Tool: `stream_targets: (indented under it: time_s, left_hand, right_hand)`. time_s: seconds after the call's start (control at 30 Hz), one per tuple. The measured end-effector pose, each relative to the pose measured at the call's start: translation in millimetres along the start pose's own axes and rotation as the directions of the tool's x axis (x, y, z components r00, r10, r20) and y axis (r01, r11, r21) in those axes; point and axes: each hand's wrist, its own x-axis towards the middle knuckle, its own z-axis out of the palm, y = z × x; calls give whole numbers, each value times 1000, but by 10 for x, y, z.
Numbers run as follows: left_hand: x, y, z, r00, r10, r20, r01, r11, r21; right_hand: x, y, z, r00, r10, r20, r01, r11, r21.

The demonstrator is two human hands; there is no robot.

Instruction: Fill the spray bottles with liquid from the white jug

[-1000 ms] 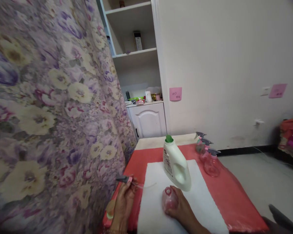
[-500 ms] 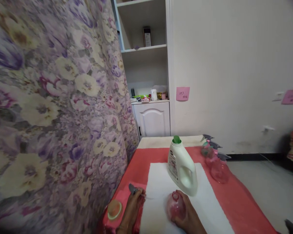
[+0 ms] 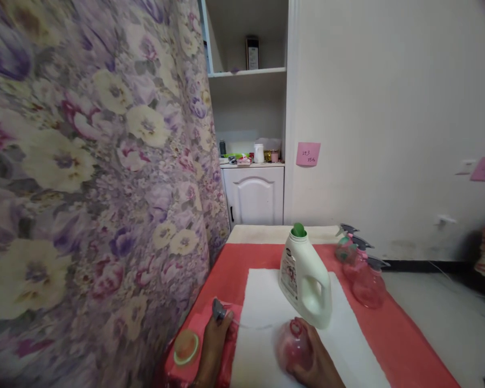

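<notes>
My right hand wraps round a small pink see-through bottle with an open neck, resting on a white cloth. My left hand lies on the red table cover and grips a grey and pink spray head whose thin clear tube trails to the right over the cloth. A white detergent jug with a green cap stands just behind the pink bottle.
Pink spray bottles with grey triggers stand at the table's right side. An orange and green lid lies near the left corner. A floral curtain hangs close on the left. A white cupboard and shelves stand behind.
My left hand has lowered the spray head from above the table down onto the red cover. The view has shifted left. My right hand stays on the pink bottle.
</notes>
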Motion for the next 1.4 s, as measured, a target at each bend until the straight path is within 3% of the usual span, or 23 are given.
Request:
stream_targets:
  time_s: [0.17, 0.37, 0.57, 0.67, 0.93, 1.17, 1.3, 1.4]
  left_hand:
    - [59, -40, 11, 998, -6, -61, 5, 1000, -5]
    - [-83, 52, -57, 988, 47, -148, -43, 999, 30]
    - [-225, 123, -150, 952, 166, -256, -117, 974, 193]
    - [-261, 102, -163, 937, 241, -252, -172, 948, 267]
    - [-433, 70, -94, 914, 374, -158, -299, 884, 359]
    - [-739, 70, 218, 926, 330, 182, -375, 850, 370]
    - [-859, 99, 411, 895, 282, 346, -403, 843, 355]
    - [-909, 129, 489, 875, 241, 419, -396, 854, 336]
  right_hand:
    - [4, 31, 3, 999, 23, 32, -23, 1000, 3]
    - [20, -5, 3, 1000, 19, 20, -18, 1000, -20]
    - [34, -109, -2, 999, 34, 18, -34, 999, -20]
    - [47, -138, -18, 997, 58, 49, -57, 998, -7]
    - [70, -239, -102, 984, 146, 98, -151, 987, 52]
    - [47, -311, -142, 984, 136, 119, -143, 988, 56]
    - [-50, -409, -421, 994, 82, 78, -85, 996, 39]
    - [-301, -427, -741, 997, 21, 80, -26, 998, 49]
